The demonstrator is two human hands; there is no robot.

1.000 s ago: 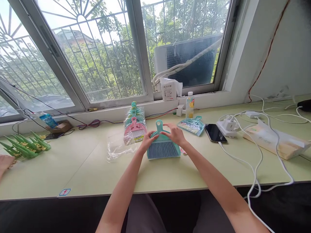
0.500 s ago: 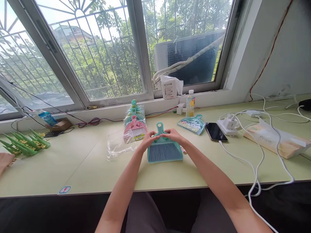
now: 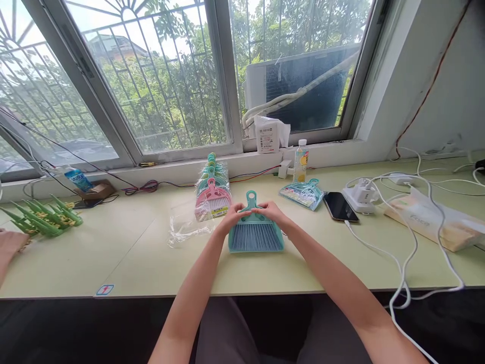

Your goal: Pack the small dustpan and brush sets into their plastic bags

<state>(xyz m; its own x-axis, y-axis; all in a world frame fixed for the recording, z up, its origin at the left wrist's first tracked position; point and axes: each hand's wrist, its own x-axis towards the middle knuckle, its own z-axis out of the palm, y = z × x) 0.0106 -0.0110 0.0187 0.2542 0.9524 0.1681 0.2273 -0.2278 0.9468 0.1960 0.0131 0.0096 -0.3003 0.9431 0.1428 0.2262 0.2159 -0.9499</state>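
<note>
A teal dustpan (image 3: pixel 231 247) with a small grey-bristled brush (image 3: pixel 256 236) nested in it lies in front of me, handles pointing to the window. My left hand (image 3: pixel 233 218) grips its left shoulder just below the handle, and my right hand (image 3: pixel 272 214) grips the right shoulder, thumbs toward the middle. Beyond my left hand stands a row of wrapped dustpan sets (image 3: pixel 212 199), pink in front and green behind. A crumpled clear plastic bag (image 3: pixel 185 227) lies to the left of the set. Past my right hand is another wrapped teal set (image 3: pixel 303 193).
A black phone (image 3: pixel 340 207) on a cable, a white power strip (image 3: pixel 359 198) and a tissue pack (image 3: pixel 432 218) occupy the right side. A drink bottle (image 3: pixel 300 162) stands by the sill. Green plant stems (image 3: pixel 47 220) lie at far left, beside a person's arm (image 3: pixel 11 247).
The view has shifted slightly. Both hands keep their hold on the dustpan and brush set, which has barely moved.
</note>
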